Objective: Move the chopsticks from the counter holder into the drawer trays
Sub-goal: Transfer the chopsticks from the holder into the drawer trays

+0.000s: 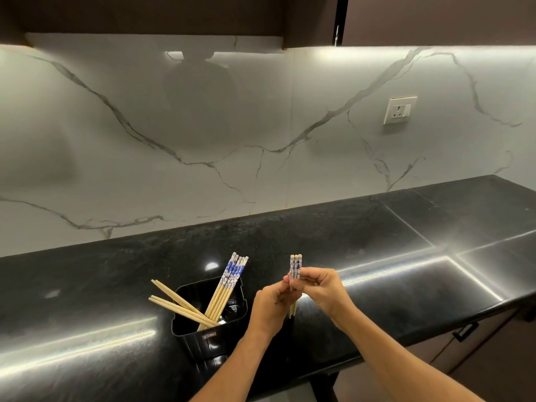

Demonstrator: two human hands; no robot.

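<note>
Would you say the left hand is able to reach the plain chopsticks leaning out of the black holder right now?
Probably not yet: the left hand and the right hand both grip the blue-patterned bundle. The plain chopsticks lie close and uncovered in the holder.

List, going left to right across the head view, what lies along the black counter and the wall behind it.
Plain bamboo chopsticks leaning left out of the holder → black plastic holder → blue-and-white patterned chopsticks standing in it → left hand → small held chopstick bundle → right hand → white wall socket.
</note>
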